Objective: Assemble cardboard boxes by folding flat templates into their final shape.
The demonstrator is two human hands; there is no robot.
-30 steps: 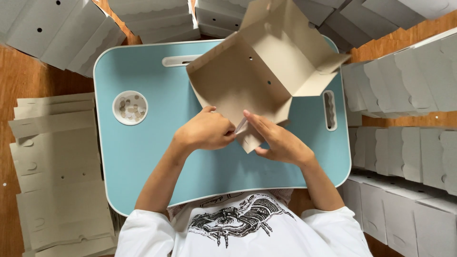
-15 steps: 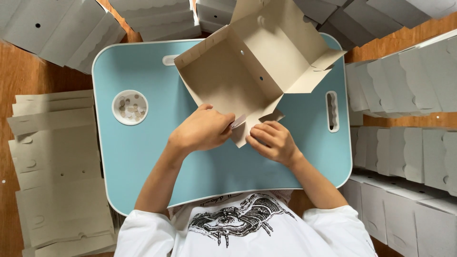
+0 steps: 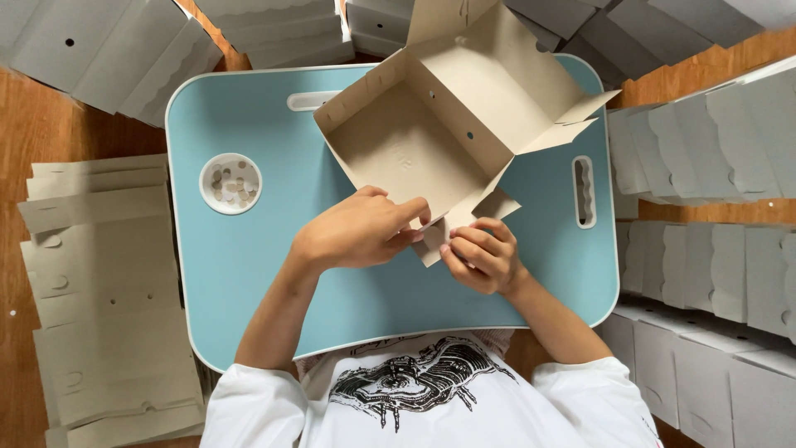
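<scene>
Cardboard box [image 3: 431, 141] was mid-fold: left hand [image 3: 361, 231] and right hand [image 3: 483, 255] both pinched its near corner flap [image 3: 438, 241]; tucking needed next.

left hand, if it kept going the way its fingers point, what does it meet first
The left hand points toward the right hand. Its fingertips already touch the near flap of the cardboard box, so the flap comes first, with the right hand's fingers just beyond. Depth is unclear from above.

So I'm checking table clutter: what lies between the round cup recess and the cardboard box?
Head view: only bare blue table top lies between the cup recess and the cardboard box.
</scene>
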